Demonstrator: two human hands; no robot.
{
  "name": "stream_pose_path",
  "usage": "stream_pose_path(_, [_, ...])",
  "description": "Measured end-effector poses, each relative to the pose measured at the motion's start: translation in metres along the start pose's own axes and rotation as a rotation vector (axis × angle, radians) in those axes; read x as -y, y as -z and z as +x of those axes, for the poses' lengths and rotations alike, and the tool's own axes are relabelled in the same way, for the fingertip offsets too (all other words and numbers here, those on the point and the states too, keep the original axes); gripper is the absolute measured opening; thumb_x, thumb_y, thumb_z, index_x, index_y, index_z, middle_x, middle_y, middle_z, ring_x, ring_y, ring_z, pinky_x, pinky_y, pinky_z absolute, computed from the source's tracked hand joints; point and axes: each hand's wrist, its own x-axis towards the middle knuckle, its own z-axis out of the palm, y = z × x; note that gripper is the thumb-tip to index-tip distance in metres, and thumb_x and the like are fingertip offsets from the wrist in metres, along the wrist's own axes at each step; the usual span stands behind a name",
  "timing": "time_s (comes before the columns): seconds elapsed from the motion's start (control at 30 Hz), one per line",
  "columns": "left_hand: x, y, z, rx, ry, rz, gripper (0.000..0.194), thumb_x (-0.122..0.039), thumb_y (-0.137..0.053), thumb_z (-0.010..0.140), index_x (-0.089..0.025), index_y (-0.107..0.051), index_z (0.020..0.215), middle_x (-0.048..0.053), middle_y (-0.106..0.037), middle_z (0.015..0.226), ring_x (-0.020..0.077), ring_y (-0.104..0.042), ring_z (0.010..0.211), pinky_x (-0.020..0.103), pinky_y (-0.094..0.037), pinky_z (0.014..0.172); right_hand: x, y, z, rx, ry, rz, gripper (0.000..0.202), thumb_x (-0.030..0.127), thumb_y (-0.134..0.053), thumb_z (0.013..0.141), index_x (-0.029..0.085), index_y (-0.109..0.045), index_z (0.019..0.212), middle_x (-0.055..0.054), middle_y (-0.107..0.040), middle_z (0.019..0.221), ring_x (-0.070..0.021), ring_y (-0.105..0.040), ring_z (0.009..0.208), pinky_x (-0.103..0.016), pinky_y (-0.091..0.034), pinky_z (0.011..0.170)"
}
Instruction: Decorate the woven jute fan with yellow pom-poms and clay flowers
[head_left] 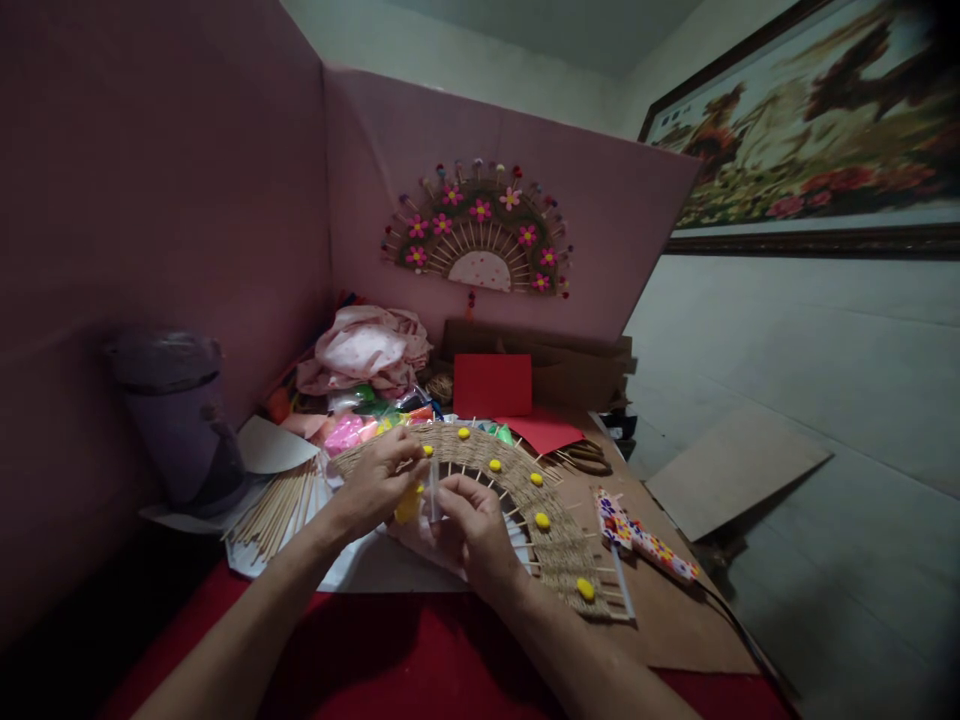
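A clear plastic bag point(433, 492) with a yellow lump of modelling clay point(409, 504) hangs between my hands. My left hand point(379, 472) has its fingers closed at the bag's top left. Thumb and fingers of my right hand point(480, 528) pinch the bag's right edge. Under and behind both hands lies a woven fan point(517, 505), an arch of twine on thin wooden sticks. Several yellow clay dots point(536, 480) sit along its band. My forearms and hands hide part of its left side and middle.
Left are loose wooden sticks point(281, 508) and a purple tumbler point(184, 420). Bagged coloured clay point(349, 430), bunched pink cloth point(371, 345) and red card point(492, 385) lie behind. A flowered glue gun point(641, 540) rests on cardboard point(675, 625). A decorated fan point(480, 235) hangs on the pink board.
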Motion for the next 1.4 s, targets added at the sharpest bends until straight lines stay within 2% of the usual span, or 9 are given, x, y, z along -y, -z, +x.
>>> stream_pose_path(0.4, [-0.001,0.0,0.0,-0.009,-0.032,0.048,0.025,-0.027,-0.049,0.083,-0.017,-0.049,0.06,0.001,-0.045,0.073,0.0141,-0.044,0.07,0.025,-0.036,0.06,0.007,-0.001,-0.002,-0.031,0.015,-0.172,0.027,0.041,-0.062,0.075,0.015,-0.061,0.067,0.003,-0.053,0.048,-0.0045,-0.038,0.037,-0.016,-0.023,0.036])
stream_pose_path(0.53, [0.0,0.0,0.0,-0.013,-0.052,0.068,0.024,-0.026,-0.048,0.083,-0.017,-0.049,0.061,0.001,-0.045,0.074,0.0138,-0.044,0.07,0.025,-0.036,0.061,0.008,-0.002,-0.003,-0.054,0.041,-0.184,0.026,0.039,-0.063,0.074,0.015,-0.061,0.063,0.002,-0.054,0.049,-0.0066,-0.045,0.042,-0.016,-0.029,0.039])
stream_pose_path(0.73, [0.001,0.0,0.0,-0.01,-0.057,0.105,0.024,-0.024,-0.048,0.084,-0.017,-0.048,0.061,0.0,-0.045,0.075,0.0135,-0.045,0.07,0.025,-0.036,0.062,0.008,-0.001,-0.003,-0.046,0.001,-0.195,0.029,0.042,-0.06,0.076,0.015,-0.061,0.066,0.002,-0.054,0.048,-0.0048,-0.038,0.038,-0.016,-0.021,0.036])
stream_pose_path(0.93, [0.0,-0.001,-0.001,-0.009,-0.062,0.127,0.024,-0.024,-0.048,0.085,-0.017,-0.049,0.063,0.001,-0.045,0.075,0.0136,-0.045,0.07,0.026,-0.036,0.064,0.011,-0.003,-0.004,-0.054,-0.008,-0.185,0.026,0.04,-0.063,0.074,0.014,-0.064,0.068,0.003,-0.053,0.046,-0.0047,-0.038,0.038,-0.016,-0.023,0.036])
stream_pose_path(1.13, [-0.001,-0.002,0.0,-0.016,-0.076,0.124,0.022,-0.023,-0.049,0.084,-0.017,-0.049,0.062,0.001,-0.045,0.076,0.0137,-0.045,0.07,0.026,-0.036,0.062,0.012,-0.004,-0.005,-0.073,0.017,-0.176,0.022,0.035,-0.062,0.073,0.014,-0.066,0.065,0.001,-0.055,0.047,-0.0072,-0.046,0.041,-0.016,-0.027,0.037])
stream_pose_path(1.4, [0.001,-0.002,0.0,-0.025,-0.074,0.107,0.024,-0.024,-0.049,0.084,-0.017,-0.049,0.061,0.001,-0.045,0.074,0.0133,-0.044,0.069,0.025,-0.036,0.061,0.011,-0.004,-0.003,-0.041,0.008,-0.141,0.025,0.038,-0.061,0.073,0.014,-0.065,0.066,0.0,-0.057,0.052,-0.0076,-0.047,0.043,-0.016,-0.026,0.037])
